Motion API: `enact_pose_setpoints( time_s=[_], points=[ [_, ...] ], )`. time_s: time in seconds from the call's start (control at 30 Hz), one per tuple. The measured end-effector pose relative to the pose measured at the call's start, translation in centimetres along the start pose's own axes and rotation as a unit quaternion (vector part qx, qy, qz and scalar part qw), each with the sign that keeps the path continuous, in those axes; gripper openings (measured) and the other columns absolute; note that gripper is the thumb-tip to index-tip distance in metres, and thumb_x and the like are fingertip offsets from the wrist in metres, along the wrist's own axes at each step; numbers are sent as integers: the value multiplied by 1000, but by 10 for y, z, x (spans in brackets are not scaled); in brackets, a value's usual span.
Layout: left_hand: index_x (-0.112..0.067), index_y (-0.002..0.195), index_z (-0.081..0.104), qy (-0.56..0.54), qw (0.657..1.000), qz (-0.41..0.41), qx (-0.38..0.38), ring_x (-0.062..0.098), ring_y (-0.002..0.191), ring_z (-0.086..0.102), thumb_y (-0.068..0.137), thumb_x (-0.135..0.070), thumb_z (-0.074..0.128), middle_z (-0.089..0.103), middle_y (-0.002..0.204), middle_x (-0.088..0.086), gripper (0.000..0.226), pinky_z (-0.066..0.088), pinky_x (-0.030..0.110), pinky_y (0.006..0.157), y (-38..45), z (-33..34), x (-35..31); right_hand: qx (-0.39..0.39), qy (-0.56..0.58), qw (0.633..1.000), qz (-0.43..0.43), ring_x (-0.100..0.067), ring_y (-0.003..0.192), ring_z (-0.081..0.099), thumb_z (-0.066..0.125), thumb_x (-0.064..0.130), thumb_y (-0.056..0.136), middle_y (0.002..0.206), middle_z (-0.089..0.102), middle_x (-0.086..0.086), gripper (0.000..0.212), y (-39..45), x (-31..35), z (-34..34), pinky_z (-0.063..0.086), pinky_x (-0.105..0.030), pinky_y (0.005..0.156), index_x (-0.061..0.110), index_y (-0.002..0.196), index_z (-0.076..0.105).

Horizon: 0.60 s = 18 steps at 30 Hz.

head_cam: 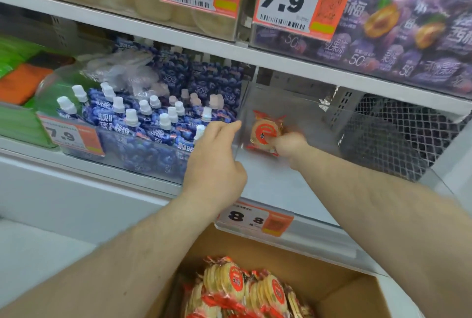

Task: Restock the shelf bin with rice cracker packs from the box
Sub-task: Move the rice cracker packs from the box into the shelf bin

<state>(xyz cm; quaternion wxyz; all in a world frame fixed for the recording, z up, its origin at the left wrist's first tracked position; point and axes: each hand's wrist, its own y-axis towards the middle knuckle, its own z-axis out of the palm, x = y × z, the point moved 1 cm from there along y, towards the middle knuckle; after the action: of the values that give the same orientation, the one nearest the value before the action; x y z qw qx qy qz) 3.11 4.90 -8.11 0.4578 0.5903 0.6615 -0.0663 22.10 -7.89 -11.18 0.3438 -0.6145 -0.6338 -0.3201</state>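
Deep in the clear plastic shelf bin [293, 103], the right hand [288, 145] pinches a round red-wrapped rice cracker pack [265, 131] at its lower edge; it is likely light, crinkly and brittle. The left hand [214, 164], fingers curled, grips the bin's left wall.

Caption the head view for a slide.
Right hand sets a rice cracker pack in the clear bin; left hand steadies it.

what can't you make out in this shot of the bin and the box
All in the head view:
- Right hand fingers: tucked behind the rice cracker pack, so the grip is unclear.
- Box: cut off by the bottom edge; pack count unknown.
- 8.8 price tag small print: too blurred.
- Left hand fingertips: contact with the bin's clear divider is uncertain.
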Motion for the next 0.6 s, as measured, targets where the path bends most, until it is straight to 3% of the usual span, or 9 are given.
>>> enact_pose_setpoints(
  time_s=[0.1,0.23,0.47,0.6],
  points=[
    [-16,142,45,-1,1000,-3,7,18,120,47,77,5,52,43,133,-3,69,41,32,100,0,-1,-1,-38,-70,997,0,-27,99,67,76,23,82,101,70,-6,29,9,-6,9,55,-39,90,11,107,68],
    [-18,144,43,7,1000,-5,16,17,121,46,78,3,53,42,135,-4,70,41,32,100,0,-2,0,-75,-118,990,34,-24,89,71,79,27,72,96,73,-6,34,15,0,18,53,-29,68,12,100,68],
    [-20,145,41,2,1000,-4,24,16,116,47,80,2,53,42,130,-6,70,42,29,94,-1,-4,0,-78,-139,986,49,-23,90,70,74,24,76,97,71,-5,26,21,13,22,45,-25,63,12,99,69],
    [-21,145,42,-6,1000,-3,24,16,113,47,81,1,52,42,125,-6,68,44,31,90,-1,-4,-2,-42,-99,993,56,-24,84,72,78,28,74,89,74,-5,23,29,5,22,58,-31,71,13,91,71]
  ],
)
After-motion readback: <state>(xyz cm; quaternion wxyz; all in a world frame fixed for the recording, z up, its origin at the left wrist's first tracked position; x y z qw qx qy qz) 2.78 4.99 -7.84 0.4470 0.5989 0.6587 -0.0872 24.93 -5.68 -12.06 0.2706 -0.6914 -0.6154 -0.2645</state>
